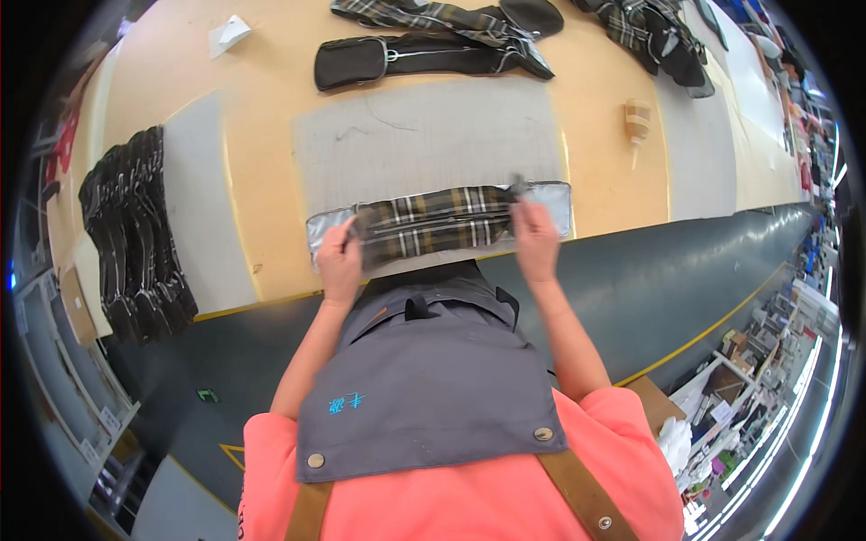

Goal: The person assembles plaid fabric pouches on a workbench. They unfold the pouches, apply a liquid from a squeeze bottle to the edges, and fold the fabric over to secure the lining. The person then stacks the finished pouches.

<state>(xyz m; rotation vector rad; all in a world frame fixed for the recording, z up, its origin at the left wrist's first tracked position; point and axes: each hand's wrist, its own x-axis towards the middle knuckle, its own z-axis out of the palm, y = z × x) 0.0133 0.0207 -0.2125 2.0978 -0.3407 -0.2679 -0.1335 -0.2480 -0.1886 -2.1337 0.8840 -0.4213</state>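
Pinching plaid strip (437, 219) near both ends in left hand (340, 263) and right hand (538, 236), holding it over silver piece (552, 204) at near edge of table (257, 117). Probably working mid-piece, with black stack (135, 236) possibly done, far pieces (442, 56) possibly waiting.

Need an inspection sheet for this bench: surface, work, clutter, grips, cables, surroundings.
Surface: tan table with grey patches; loose dark threads on the middle one.
Job's things: plaid piece at near edge, silver panel showing beyond both ends.
Clutter: row of black pieces near left; black pouch piece and plaid bundle far side; nozzled bottle right; white scrap far left.
Grips: left grip pinching plaid's left end; right grip at its right end, blurred, hold unclear.
Cables: nothing seen.
Surroundings: dark floor, yellow line.
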